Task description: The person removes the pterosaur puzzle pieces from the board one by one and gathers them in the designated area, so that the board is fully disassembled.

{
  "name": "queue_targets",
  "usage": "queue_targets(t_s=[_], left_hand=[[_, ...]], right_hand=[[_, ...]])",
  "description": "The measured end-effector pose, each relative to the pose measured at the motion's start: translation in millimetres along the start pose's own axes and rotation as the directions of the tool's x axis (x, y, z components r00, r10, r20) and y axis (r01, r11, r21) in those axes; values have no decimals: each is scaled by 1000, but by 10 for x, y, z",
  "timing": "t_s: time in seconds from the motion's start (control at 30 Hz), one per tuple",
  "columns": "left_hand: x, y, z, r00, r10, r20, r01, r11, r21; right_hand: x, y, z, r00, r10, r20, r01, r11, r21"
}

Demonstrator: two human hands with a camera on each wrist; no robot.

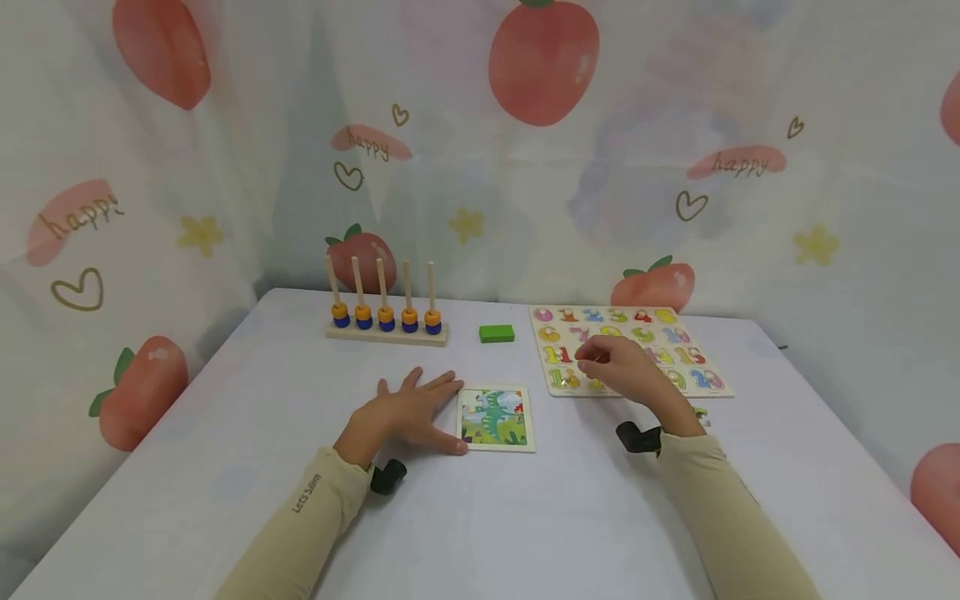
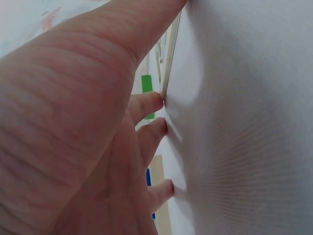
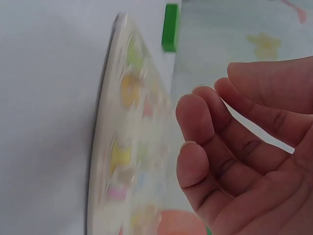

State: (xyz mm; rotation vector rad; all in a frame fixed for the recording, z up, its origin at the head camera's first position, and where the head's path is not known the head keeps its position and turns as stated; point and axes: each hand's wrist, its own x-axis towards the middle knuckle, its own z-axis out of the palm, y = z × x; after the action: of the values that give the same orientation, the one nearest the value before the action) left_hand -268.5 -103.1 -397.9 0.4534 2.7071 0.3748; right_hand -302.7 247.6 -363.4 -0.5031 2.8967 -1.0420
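My left hand lies spread at the left side of a small square dinosaur picture puzzle in a pale frame. Its thumb and a fingertip touch the frame's left edge; in the left wrist view other fingertips rest on the table. Over the number board, my right hand hovers with loosely curled fingers. Nothing is between those fingers in the right wrist view. Colourful numbers fill the board, some hidden behind that hand.
A green block lies behind the puzzle. At the back left stands a wooden peg stand with orange and blue beads on its pegs. A small green and white piece shows beside my right wrist. Patterned cloth rises behind the white table.
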Motion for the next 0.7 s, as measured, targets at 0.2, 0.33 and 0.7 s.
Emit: queue_targets(t_s=[0.2,0.33,0.7], left_hand=[[4,7,4,1000,-1,-3,1,1000,-3],[22,16,21,1000,1,-2,-1,1000,-4],[34,6,31,1000,-12,3,12,1000,22]], right_hand=[[137,-239,176,998,-62,21,61,998,17],[177,-380,297,995,-76,57,74,997,33],[196,-628,621,971,-197,137,191,980,52]])
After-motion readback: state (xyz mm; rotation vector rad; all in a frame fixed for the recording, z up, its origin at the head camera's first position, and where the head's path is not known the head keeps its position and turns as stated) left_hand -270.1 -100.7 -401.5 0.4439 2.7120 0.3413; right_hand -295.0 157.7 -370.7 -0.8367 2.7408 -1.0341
